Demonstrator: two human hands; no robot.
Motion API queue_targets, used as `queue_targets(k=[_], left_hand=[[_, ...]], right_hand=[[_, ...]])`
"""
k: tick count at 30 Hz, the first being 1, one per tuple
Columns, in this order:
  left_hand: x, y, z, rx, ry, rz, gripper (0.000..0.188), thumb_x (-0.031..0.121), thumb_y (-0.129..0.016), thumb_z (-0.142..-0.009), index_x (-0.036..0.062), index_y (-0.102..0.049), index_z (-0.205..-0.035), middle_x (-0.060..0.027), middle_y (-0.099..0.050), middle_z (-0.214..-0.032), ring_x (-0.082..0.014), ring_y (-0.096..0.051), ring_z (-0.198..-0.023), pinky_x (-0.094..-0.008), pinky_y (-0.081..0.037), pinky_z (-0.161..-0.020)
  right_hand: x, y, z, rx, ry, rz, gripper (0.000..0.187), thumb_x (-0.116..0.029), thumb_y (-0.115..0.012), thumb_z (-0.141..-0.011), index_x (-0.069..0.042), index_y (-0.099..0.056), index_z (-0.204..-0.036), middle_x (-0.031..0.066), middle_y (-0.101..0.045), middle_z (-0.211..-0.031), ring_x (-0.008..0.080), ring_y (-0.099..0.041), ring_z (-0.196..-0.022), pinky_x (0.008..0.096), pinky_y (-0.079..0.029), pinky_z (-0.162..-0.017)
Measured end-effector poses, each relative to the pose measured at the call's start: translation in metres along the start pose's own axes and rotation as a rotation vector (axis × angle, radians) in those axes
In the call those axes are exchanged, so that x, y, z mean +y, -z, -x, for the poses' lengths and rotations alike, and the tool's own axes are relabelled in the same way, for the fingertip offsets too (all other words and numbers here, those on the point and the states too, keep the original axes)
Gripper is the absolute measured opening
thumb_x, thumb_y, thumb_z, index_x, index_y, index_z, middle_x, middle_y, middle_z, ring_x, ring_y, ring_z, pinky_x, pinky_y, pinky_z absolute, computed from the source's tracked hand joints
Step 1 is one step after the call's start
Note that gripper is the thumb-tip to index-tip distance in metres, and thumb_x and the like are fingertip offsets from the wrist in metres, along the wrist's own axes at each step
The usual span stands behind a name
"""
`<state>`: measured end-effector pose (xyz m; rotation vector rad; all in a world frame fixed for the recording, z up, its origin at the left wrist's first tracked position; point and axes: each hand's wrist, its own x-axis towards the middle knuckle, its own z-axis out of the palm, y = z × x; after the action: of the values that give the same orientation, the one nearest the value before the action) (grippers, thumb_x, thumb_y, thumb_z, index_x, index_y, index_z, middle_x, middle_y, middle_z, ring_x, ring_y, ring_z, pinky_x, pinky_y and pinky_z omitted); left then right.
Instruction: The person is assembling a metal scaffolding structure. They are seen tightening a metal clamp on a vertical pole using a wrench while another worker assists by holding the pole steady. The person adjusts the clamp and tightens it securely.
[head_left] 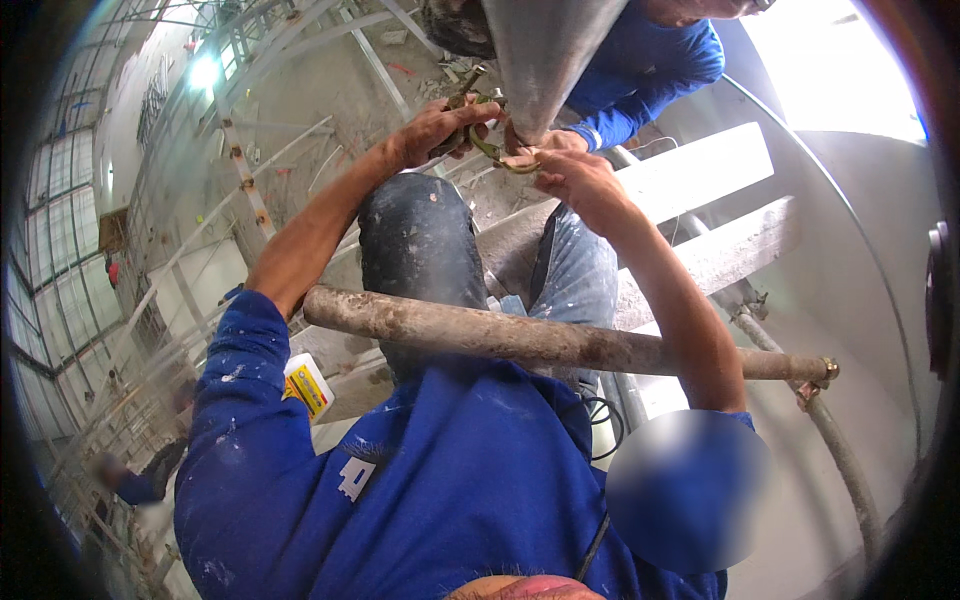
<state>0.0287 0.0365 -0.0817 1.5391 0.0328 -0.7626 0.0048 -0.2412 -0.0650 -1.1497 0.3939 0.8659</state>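
Note:
Beside the lower end of a thick grey metal pipe (545,60) is a brass-coloured scaffold clamp (482,143), its curved jaw swung apart. My left hand (440,130) is closed round the body and bolt side of this clamp. On the other side, my right hand (580,185) has its fingers pinched at the tip of the curved jaw, right by the pipe. A co-worker's hand (568,140) is at the pipe's end, just beyond my right fingers. Parts of the clamp are hidden behind my left fingers.
A rusty scaffold tube (480,330) crosses between my chest and my knees. Pale planks (700,175) lie to the right, near a white wall (860,300). A co-worker in blue (660,60) leans in opposite. A white-and-yellow container (307,388) stands by my left side. Scaffold frames rise at left.

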Motion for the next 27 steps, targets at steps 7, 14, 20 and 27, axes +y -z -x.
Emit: queue_targets(k=[7, 14, 20, 27], left_hand=[[0.006, -0.007, -0.009, 0.053, 0.035, 0.008, 0.038, 0.043, -0.063, -0.094, 0.0093, -0.065, -0.111, 0.0002, -0.062, -0.085, -0.012, -0.06, -0.076, -0.0266, -0.049, -0.065], [0.006, -0.015, -0.001, 0.085, 0.071, 0.191, 0.04, 0.047, -0.068, -0.091, 0.012, -0.066, -0.11, 0.0006, -0.061, -0.085, -0.009, -0.055, -0.065, -0.0266, -0.044, -0.055], [-0.029, 0.002, 0.014, 0.118, 0.022, 0.394, 0.033, 0.039, -0.064, -0.097, 0.0091, -0.065, -0.112, 0.0006, -0.061, -0.085, -0.0081, -0.055, -0.068, -0.0259, -0.046, -0.059], [-0.03, 0.004, 0.054, 0.122, -0.413, 0.01, 0.03, 0.028, -0.073, -0.092, 0.014, -0.065, -0.117, -0.0003, -0.068, -0.102, -0.0072, -0.058, -0.081, -0.0283, -0.047, -0.071]], right_hand=[[-0.025, 0.013, -0.034, 0.013, 0.269, 0.514, 0.035, -0.027, -0.057, -0.099, 0.005, -0.065, -0.11, 0.0112, -0.072, -0.095, 0.0172, -0.069, -0.087, 0.0312, -0.057, -0.076], [-0.01, 0.084, -0.098, 0.019, 0.421, 0.619, 0.035, 0.0, -0.073, -0.082, -0.008, -0.069, -0.116, 0.0112, -0.069, -0.116, 0.0256, -0.066, -0.103, 0.0359, -0.054, -0.084], [-0.05, 0.021, -0.054, -0.03, 0.246, 1.325, 0.038, -0.029, -0.064, -0.093, 0.001, -0.064, -0.116, 0.0162, -0.071, -0.108, 0.026, -0.067, -0.104, 0.039, -0.054, -0.091], [0.006, -0.012, -0.021, -0.279, -0.53, -0.178, 0.058, -0.043, -0.058, -0.098, 0.007, -0.05, -0.128, 0.0236, -0.061, -0.118, 0.0307, -0.063, -0.107, 0.0479, -0.051, -0.099]])
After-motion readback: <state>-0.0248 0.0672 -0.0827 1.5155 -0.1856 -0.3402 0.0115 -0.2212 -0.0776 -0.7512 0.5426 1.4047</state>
